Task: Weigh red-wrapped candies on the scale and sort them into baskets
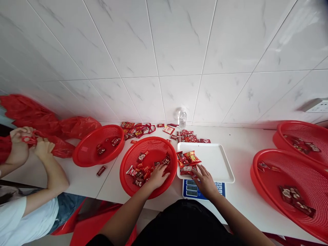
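My left hand (158, 177) is inside the middle red mesh basket (123, 171), its fingers outstretched over the small wrapped snacks (138, 173) at the bottom. Nothing shows gripped in it. My right hand (205, 181) reaches over the front of the white tray (217, 164), fingers apart at the edge of a red snack packet (186, 169). More red packets and a red-and-yellow snack bag (192, 157) lie on the tray's left side. Beneath the tray is a blue digital scale (191, 189), partly covered by my right hand.
Loose snacks (188, 136) and a clear bottle (182, 118) are along the wall. Another red basket (84, 147) is at left, two more baskets (263, 164) at right. A co-worker's hands (42, 147) hold something red beside red plastic bags (33, 112).
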`<move>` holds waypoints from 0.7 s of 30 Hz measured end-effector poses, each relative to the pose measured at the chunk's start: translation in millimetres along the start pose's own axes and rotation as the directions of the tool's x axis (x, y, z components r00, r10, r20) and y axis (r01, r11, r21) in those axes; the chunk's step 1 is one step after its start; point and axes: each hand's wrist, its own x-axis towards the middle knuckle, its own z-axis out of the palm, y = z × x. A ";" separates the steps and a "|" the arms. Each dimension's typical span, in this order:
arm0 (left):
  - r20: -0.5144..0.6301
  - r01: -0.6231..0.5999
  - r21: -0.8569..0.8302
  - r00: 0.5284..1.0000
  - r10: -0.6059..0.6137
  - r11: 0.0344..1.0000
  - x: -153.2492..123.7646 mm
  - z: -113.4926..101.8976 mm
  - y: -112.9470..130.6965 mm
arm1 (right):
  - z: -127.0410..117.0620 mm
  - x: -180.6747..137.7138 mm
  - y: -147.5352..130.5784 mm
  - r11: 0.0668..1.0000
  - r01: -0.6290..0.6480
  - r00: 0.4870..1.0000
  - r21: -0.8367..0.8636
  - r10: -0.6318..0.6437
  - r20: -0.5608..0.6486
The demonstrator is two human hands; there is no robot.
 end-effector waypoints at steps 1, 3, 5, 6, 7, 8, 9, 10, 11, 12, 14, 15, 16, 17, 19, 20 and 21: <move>0.014 0.019 0.057 1.000 -0.020 0.998 0.8 -1.6 -9.3 | 0.6 -0.9 0.4 1.000 0.003 1.000 0.008 -0.003 -0.011; 0.045 0.034 0.148 0.998 -0.041 0.988 0.4 -5.8 -26.0 | 1.0 -3.7 0.8 1.000 0.006 1.000 0.028 -0.005 -0.029; 0.024 0.038 0.220 0.999 -0.044 0.975 -0.7 -11.0 -38.2 | -0.1 -7.3 0.6 0.999 0.004 0.999 0.054 -0.002 -0.035; -0.009 0.052 0.256 0.999 -0.052 0.965 -0.4 -13.6 -42.0 | -1.3 -9.2 0.4 0.998 0.002 0.999 0.069 0.001 -0.033; -0.047 0.075 0.288 0.997 -0.065 0.955 1.3 -15.6 -44.1 | -2.7 -11.0 0.2 0.997 -0.004 1.000 0.082 0.006 -0.029; -0.079 0.097 0.313 0.994 -0.076 0.945 4.5 -16.9 -44.5 | -4.3 -12.7 -0.1 0.996 -0.012 1.000 0.093 0.014 -0.024; -0.099 0.108 0.326 0.992 -0.080 0.939 9.6 -17.1 -43.4 | -6.0 -14.2 -0.3 0.995 -0.021 1.000 0.103 0.023 -0.021; -0.102 0.099 0.329 0.992 -0.068 0.939 16.5 -15.9 -40.7 | -7.7 -15.4 -0.5 0.993 -0.030 0.999 0.110 0.033 -0.021; -0.091 0.067 0.322 0.995 -0.040 0.944 25.2 -13.5 -36.9 | -9.4 -16.3 -0.8 0.993 -0.040 0.999 0.115 0.043 -0.025; -0.064 0.016 0.309 0.998 0.003 0.951 35.1 -9.8 -32.0 | -11.0 -16.8 -1.0 0.992 -0.046 0.998 0.120 0.050 -0.032; 0.007 -0.075 0.279 0.997 0.076 0.957 56.8 -0.7 -21.0 | -13.9 -16.8 -1.4 0.991 -0.050 0.997 0.126 0.056 -0.047; 0.032 -0.091 0.272 0.996 0.086 0.958 67.4 3.9 -15.7 | -15.3 -16.5 -1.7 0.990 -0.049 0.997 0.129 0.056 -0.051; 0.043 -0.086 0.274 0.996 0.077 0.958 76.9 7.9 -11.2 | -16.6 -16.1 -1.9 0.990 -0.047 0.997 0.132 0.054 -0.053; 0.040 -0.066 0.284 0.998 0.056 0.957 84.8 10.8 -7.8 | -17.9 -15.8 -2.2 0.990 -0.045 0.997 0.137 0.053 -0.054; 0.020 -0.024 0.306 1.000 0.019 0.952 94.5 12.6 -5.6 | -19.9 -15.5 -2.9 0.988 -0.047 0.997 0.148 0.055 -0.054; 0.016 -0.021 0.313 1.000 0.017 0.949 96.1 11.5 -7.1 | -20.3 -15.6 -3.3 0.987 -0.051 0.997 0.150 0.059 -0.054; 0.018 -0.027 0.318 1.000 0.022 0.948 95.5 9.4 -10.4 | -20.3 -15.7 -3.6 0.987 -0.056 0.997 0.148 0.064 -0.053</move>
